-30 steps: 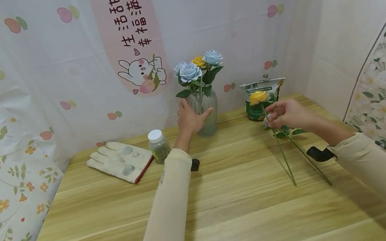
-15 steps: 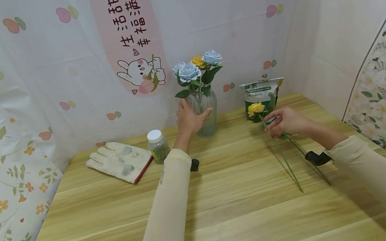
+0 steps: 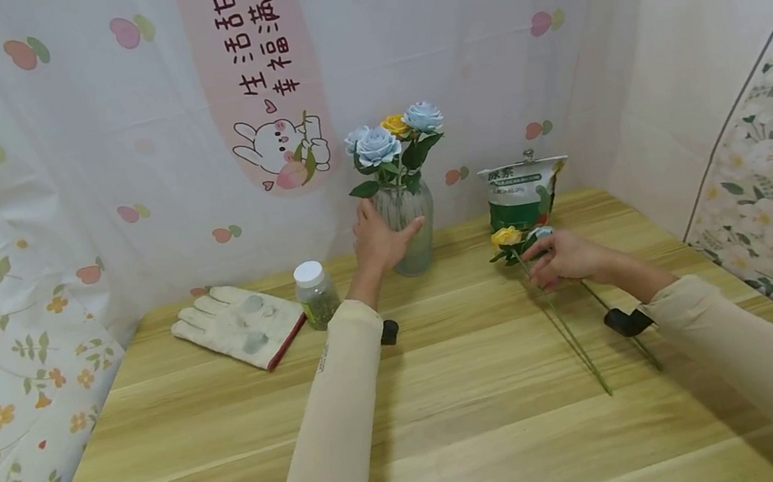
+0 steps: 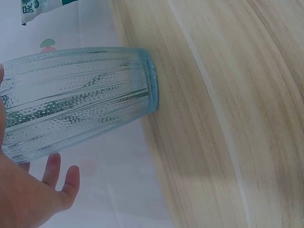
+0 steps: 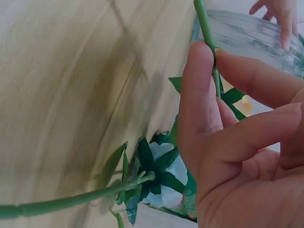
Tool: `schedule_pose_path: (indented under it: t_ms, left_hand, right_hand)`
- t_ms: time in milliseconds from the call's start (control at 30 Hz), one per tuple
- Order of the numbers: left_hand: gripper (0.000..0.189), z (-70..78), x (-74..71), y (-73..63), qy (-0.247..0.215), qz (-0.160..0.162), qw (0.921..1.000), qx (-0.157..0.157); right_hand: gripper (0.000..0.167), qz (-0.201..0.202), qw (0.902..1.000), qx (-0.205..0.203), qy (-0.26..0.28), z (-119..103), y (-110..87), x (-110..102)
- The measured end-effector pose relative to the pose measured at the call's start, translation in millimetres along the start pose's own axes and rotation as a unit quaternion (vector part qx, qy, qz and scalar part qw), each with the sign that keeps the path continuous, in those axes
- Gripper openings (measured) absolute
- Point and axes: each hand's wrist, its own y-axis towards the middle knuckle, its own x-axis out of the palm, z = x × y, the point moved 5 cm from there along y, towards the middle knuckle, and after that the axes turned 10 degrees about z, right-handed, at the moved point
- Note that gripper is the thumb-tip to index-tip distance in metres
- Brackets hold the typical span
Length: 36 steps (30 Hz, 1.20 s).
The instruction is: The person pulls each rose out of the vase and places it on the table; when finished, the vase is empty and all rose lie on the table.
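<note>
At the back of the table stands a ribbed glass vase (image 3: pixel 420 223) holding several pale blue roses (image 3: pixel 377 146) and a yellow rose (image 3: pixel 394 125). My left hand (image 3: pixel 379 240) holds the vase from its left side; the left wrist view shows the vase's lower body (image 4: pixel 80 95) upright on the table. Between thumb and finger, my right hand (image 3: pixel 570 257) pinches the green stem (image 5: pixel 203 21) of another yellow rose (image 3: pixel 506 236), its bloom tilted to the left. Under and behind that hand lies a light blue rose (image 3: pixel 540 233), its bloom (image 5: pixel 172 166) seen from below in the right wrist view.
A green and white clipped bag (image 3: pixel 519 195) stands at the back right, just behind the loose blooms. Left of the vase are a white-lidded jar (image 3: pixel 318 296) and a cream work glove (image 3: pixel 241 327). Printed cloth (image 3: pixel 464 60) hangs close behind the table.
My right hand has lowered the yellow rose and drawn it slightly left and nearer, so its bloom sits lower in front of the bag. My left hand has stayed on the vase.
</note>
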Motion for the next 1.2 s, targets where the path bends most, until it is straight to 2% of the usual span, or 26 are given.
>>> schedule_pose_path:
  t_ms: [267,633,900,1200]
  left_hand:
    - [0.107,-1.1,-0.4,0.5,0.003,-0.002,1.0000,0.000]
    - [0.107,-0.9,-0.3,0.3,0.000,-0.001,1.0000,0.001]
    - [0.108,-2.2,-0.1,0.3,-0.004,-0.003,1.0000,0.000]
    - [0.107,-1.7,-0.4,1.2,0.005,-0.005,1.0000,-0.005]
  right_hand:
    - [0.057,-0.018,0.9996,0.021,0.007,5.7,1.7,7.3]
    - [0.056,-0.030,0.9990,0.028,0.020,8.8,0.5,13.7]
    - [0.053,-0.031,0.9988,0.037,-0.009,11.3,-1.9,14.9]
    - [0.052,-0.041,0.9981,0.043,-0.013,7.2,-7.5,18.4]
